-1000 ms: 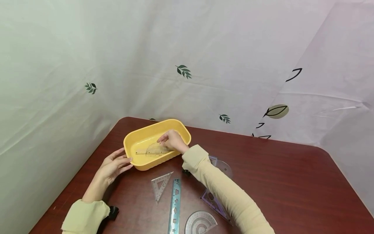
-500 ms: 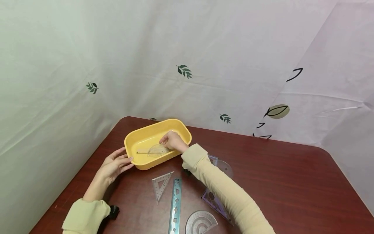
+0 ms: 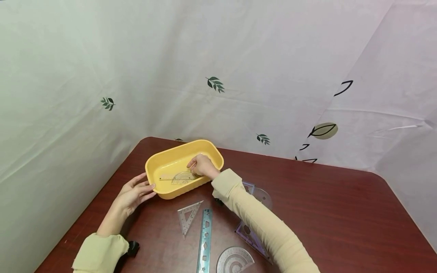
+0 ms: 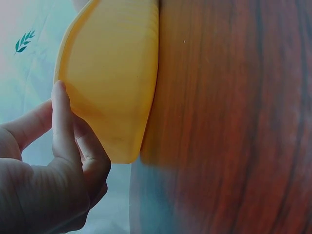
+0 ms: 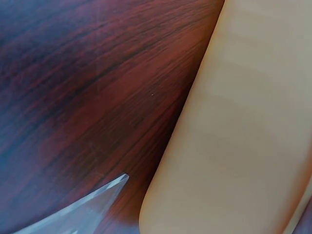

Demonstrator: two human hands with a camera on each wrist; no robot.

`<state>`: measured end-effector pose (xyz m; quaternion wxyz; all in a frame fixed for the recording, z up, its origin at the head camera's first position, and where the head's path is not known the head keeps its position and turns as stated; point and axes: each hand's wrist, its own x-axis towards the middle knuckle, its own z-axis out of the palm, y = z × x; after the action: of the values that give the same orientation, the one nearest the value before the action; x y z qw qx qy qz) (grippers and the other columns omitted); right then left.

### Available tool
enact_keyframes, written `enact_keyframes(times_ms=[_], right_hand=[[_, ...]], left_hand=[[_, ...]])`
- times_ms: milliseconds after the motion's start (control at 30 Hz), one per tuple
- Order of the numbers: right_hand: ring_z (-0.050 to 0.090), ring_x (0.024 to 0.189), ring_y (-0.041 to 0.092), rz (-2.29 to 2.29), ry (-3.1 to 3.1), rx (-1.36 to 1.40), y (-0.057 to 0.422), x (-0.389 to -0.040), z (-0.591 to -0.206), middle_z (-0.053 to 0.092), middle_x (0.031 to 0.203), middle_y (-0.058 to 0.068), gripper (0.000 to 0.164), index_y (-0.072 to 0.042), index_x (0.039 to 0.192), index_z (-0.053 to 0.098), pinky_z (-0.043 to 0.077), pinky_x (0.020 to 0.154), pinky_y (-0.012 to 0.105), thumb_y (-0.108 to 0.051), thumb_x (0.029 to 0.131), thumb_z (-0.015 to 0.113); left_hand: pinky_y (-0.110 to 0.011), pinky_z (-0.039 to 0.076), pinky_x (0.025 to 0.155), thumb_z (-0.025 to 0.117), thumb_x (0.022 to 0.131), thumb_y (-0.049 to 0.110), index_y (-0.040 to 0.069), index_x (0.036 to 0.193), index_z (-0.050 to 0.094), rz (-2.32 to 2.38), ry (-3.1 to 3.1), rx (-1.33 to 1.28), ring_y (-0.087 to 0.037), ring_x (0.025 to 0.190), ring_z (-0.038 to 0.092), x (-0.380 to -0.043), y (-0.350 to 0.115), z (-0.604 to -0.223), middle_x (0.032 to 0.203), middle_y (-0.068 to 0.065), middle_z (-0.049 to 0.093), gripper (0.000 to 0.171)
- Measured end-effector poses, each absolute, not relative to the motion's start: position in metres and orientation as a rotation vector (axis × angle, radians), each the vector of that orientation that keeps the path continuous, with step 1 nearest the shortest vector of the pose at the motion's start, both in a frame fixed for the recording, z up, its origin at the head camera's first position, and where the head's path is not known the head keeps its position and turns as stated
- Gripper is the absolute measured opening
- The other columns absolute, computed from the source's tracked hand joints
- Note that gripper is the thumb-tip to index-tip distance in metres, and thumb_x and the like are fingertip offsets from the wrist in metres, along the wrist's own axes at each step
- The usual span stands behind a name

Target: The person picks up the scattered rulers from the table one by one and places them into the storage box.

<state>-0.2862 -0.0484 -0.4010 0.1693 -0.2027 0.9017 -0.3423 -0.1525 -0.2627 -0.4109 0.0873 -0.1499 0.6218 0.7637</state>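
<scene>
The left hand (image 3: 131, 195) holds the near left corner of a yellow plastic tray (image 3: 164, 195), thumb at the rim and fingers along the outside wall; the left wrist view shows this hand (image 4: 53, 161) close up. Inside the tray, the right hand (image 3: 203, 167) hovers with fingers loosely bent. Just below its fingertips lies a clear protractor (image 3: 181, 177), overlapping a clear straight ruler (image 3: 165, 177) on the tray floor. A small gap seems to separate fingertips and protractor; the thumb is partly hidden. The right wrist view shows the tray's wall (image 5: 234, 136) but not the hand.
On the dark red table (image 3: 324, 212) lie a small clear set square (image 3: 184, 215), a blue ruler (image 3: 205, 239) and a clear protractor (image 3: 227, 256). A purple-edged set square (image 3: 250, 237) and a round clear piece (image 3: 264, 197) lie partly beneath the right sleeve.
Inside the tray the protractor has sunk from a raised tilt onto the ruler. The right hand's fingertips have moved slightly right, away from it. The left hand keeps its place.
</scene>
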Motion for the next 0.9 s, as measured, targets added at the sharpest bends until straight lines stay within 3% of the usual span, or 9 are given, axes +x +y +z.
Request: enact_keyframes(times_ms=[367,533,667,900], right_hand=[[0.043,0.049,0.008,-1.075,2.545,-0.607,-0.0462,-0.2880,-0.4022,0.068,0.074,0.010,0.018,-0.004,0.098,0.075,0.033,0.044,0.015,0.000,0.085,0.062],[0.054,0.056,0.017,-1.211,2.475,-0.625,-0.0453,-0.2846,-0.3993,0.069,0.081,0.020,0.016,0.000,0.102,0.072,0.040,0.047,0.015,-0.005,0.089,0.063],[0.059,0.060,0.023,-1.287,2.451,-0.628,-0.0449,-0.2840,-0.3979,0.068,0.083,0.017,0.015,-0.001,0.101,0.072,0.042,0.047,0.015,-0.009,0.090,0.065],[0.058,0.066,0.011,-1.284,2.511,-0.728,-0.0420,-0.2832,-0.3941,0.067,0.086,0.007,0.012,-0.008,0.097,0.073,0.047,0.053,0.016,-0.016,0.088,0.071]], left_hand=[[-0.022,0.060,0.077,0.060,0.091,-0.002,0.003,0.153,-0.003,2.266,1.863,-0.448,-0.007,0.085,0.067,-0.1523,-0.2611,-0.4097,0.101,0.004,0.058,0.089],[-0.022,0.060,0.076,0.060,0.091,-0.002,0.003,0.153,-0.003,2.258,1.867,-0.447,-0.006,0.083,0.067,-0.1528,-0.2618,-0.4099,0.097,0.006,0.059,0.088],[-0.022,0.060,0.076,0.060,0.091,-0.002,0.003,0.153,-0.003,2.262,1.863,-0.448,-0.006,0.083,0.067,-0.1529,-0.2616,-0.4097,0.096,0.007,0.059,0.088],[-0.021,0.060,0.075,0.059,0.091,-0.003,0.003,0.153,-0.002,2.278,1.857,-0.434,-0.006,0.082,0.067,-0.1530,-0.2618,-0.4096,0.093,0.009,0.061,0.087]])
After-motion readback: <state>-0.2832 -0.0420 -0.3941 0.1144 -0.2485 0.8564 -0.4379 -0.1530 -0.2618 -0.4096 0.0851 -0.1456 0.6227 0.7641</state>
